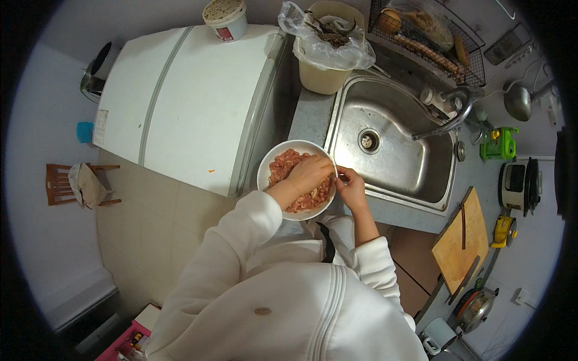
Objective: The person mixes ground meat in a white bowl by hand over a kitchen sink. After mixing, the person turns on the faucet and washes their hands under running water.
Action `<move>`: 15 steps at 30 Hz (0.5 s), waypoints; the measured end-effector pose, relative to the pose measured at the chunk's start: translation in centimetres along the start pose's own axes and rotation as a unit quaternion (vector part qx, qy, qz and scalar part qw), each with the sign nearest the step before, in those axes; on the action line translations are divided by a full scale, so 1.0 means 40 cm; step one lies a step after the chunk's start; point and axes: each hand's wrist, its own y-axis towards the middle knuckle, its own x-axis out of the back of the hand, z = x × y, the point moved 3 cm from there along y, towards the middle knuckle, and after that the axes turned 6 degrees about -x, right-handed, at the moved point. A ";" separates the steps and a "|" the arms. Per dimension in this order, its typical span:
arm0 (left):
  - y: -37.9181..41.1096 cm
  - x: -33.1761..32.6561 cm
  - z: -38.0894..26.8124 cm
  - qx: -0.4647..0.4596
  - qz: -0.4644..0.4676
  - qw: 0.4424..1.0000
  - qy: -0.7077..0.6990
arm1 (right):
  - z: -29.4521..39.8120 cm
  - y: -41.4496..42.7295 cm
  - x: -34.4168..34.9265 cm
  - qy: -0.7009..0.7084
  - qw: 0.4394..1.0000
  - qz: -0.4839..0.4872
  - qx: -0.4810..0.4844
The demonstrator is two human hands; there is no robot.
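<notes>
A white bowl [263, 168] of cut raw meat [311, 198] is in front of my body, between the white refrigerator and the steel sink. My left hand [309, 173] reaches over the meat inside the bowl, its fingers bent down close to the right rim. Those fingertips are hidden, so whether they pinch anything does not show. From outside, my right hand [351, 186] grips that same right rim, thumb and fingers meeting at the edge.
Right of the bowl lies a stainless steel sink [393, 167] with a faucet [440, 131]. A lined bin [323, 79] stands behind it. Farther right is a wooden cutting board [467, 234] with a knife [465, 280]. At left stands the white refrigerator [198, 104], topped by a bucket [230, 27].
</notes>
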 end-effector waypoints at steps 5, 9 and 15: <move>-0.022 -0.003 0.012 -0.086 0.085 0.991 0.054 | 0.021 -0.004 0.005 0.004 1.000 -0.005 0.008; -0.012 0.054 -0.004 -0.041 0.200 0.971 0.127 | 0.017 -0.004 0.005 -0.019 1.000 -0.008 -0.011; -0.030 0.020 -0.041 -0.103 0.202 0.972 0.056 | 0.030 -0.008 0.002 -0.011 1.000 -0.009 -0.027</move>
